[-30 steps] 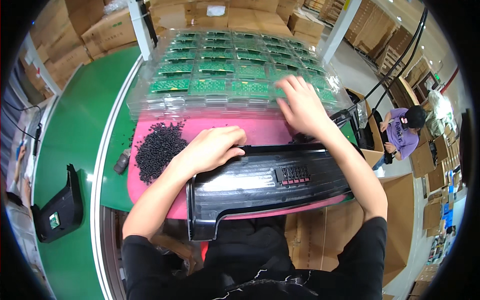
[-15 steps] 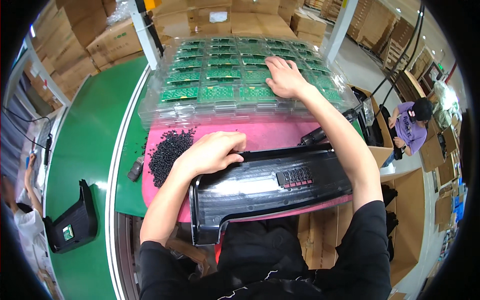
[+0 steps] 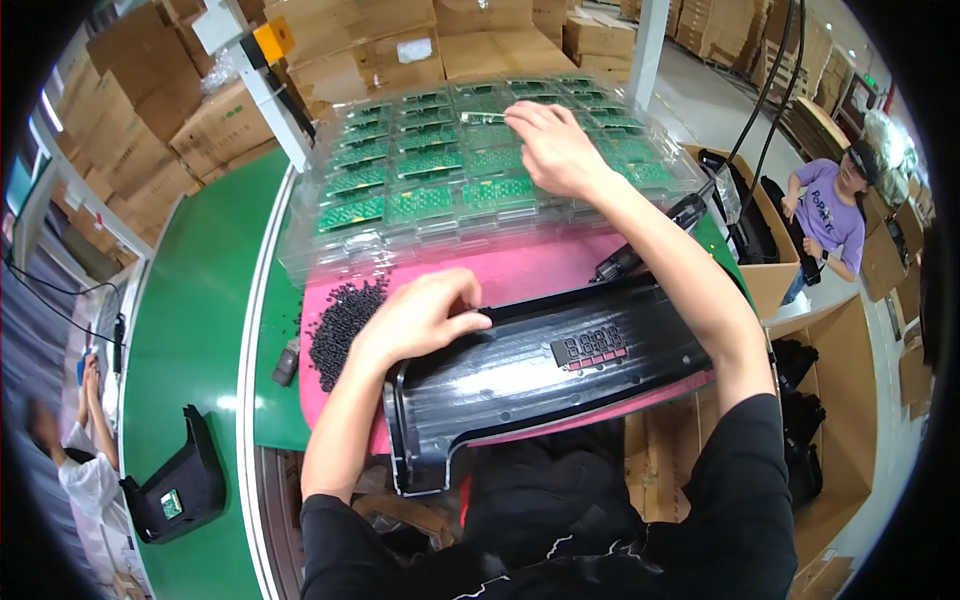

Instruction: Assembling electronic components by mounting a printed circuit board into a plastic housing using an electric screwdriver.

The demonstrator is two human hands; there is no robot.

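Observation:
A long black plastic housing point(image 3: 520, 375) lies open side up in front of me, with a small black display-like insert point(image 3: 592, 348) in its middle. My left hand point(image 3: 428, 315) rests at its far left rim, fingers curled over and thumb along the edge; its fingertips are partly hidden. Over the clear plastic tray point(image 3: 400, 252) of green circuit boards, my right hand point(image 3: 560, 150) pinches a circuit board point(image 3: 482, 118), which is tipped up edge-on from its slot. More boards point(image 3: 430, 163) sit in rows around it.
A heap of small black screws point(image 3: 345, 330) lies on the pink mat point(image 3: 520, 268). A black power screwdriver point(image 3: 640, 250) points across the mat's right side. Another black housing point(image 3: 180, 490) stands on the green belt at left. Two other people are nearby, left and right.
My right hand has shifted slightly left over the tray, and a board now shows tilted at its fingertips. My left hand keeps its place on the housing. The view has turned a little.

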